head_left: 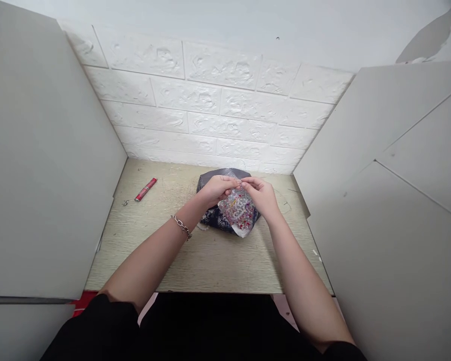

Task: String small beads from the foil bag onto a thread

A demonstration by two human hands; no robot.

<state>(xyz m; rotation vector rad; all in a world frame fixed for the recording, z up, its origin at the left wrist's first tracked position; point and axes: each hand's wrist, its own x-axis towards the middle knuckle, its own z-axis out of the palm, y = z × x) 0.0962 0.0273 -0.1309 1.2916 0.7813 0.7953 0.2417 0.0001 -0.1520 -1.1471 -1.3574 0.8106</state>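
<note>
My left hand (218, 189) and my right hand (261, 194) meet above a clear plastic bag (244, 231) of small beads. Thumbs and fingers of both are pinched together, tips nearly touching, on something too small to make out. Red, white, pink and clear beads (240, 210) show through the plastic, with a thin yellow piece (233, 202) among them. Under the bag lies a dark blue pouch (216, 219) with a white flower pattern and a grey upper part. The fingers hide part of the bag's upper end.
A red tube (146, 190) with silver ends lies on the left of the pale wooden tabletop (210, 265). Beside it is a small metal piece (125, 203). Thin thread or wire (286, 203) lies to the right. Grey panels (41, 150) flank the table; a white brick-pattern wall (218, 110) stands behind.
</note>
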